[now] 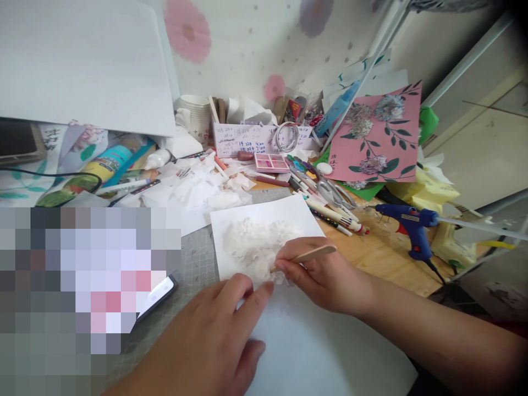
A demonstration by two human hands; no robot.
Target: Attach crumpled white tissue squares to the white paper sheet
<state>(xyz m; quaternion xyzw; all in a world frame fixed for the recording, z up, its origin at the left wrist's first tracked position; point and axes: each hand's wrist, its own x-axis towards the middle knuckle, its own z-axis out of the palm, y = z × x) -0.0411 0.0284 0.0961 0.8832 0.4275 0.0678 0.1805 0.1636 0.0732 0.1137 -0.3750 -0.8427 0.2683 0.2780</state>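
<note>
White paper (297,341) lies in front of me, with a raised, crumpled cluster of thin white tissue (256,236) on its upper part. My right hand (313,275) pinches a flat wooden craft stick (315,254), whose lower tip touches the near edge of the cluster. My left hand (223,324) rests on the paper at the lower left, fingers apart and holding nothing. Its index fingertip reaches the tissue just below the stick's tip. The two hands partly hide the near side of the cluster.
A grey cutting mat (198,253) lies under the paper. Tissue scraps (190,184), scissors (330,190) and pens (330,214) crowd the back. To the right are a blue glue gun (412,223) and a pink flower picture (375,135). A phone (159,297) lies left, beside a blurred-out area.
</note>
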